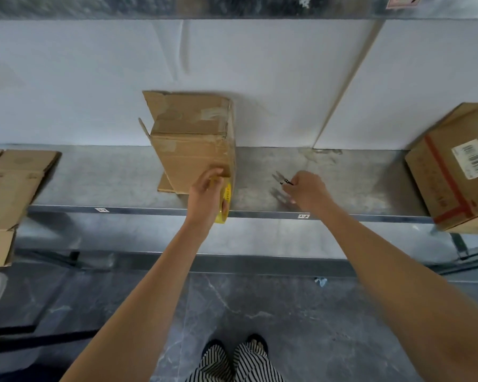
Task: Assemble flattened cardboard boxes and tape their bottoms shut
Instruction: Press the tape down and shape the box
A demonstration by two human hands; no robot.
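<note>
Yellow tape roll (225, 200) is sitting gripped in the left hand (204, 194) against the box (193, 150), while the right hand (308, 190) is pinching snips (279, 178) just right of it.

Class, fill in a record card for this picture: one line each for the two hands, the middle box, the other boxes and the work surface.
left hand: holds a yellow tape roll at the middle box, near corner
right hand: holds small snips
middle box: opened up, standing, top flaps open
other boxes: flattened boxes at left; labelled box with red tape at right
surface: metal bench
</note>
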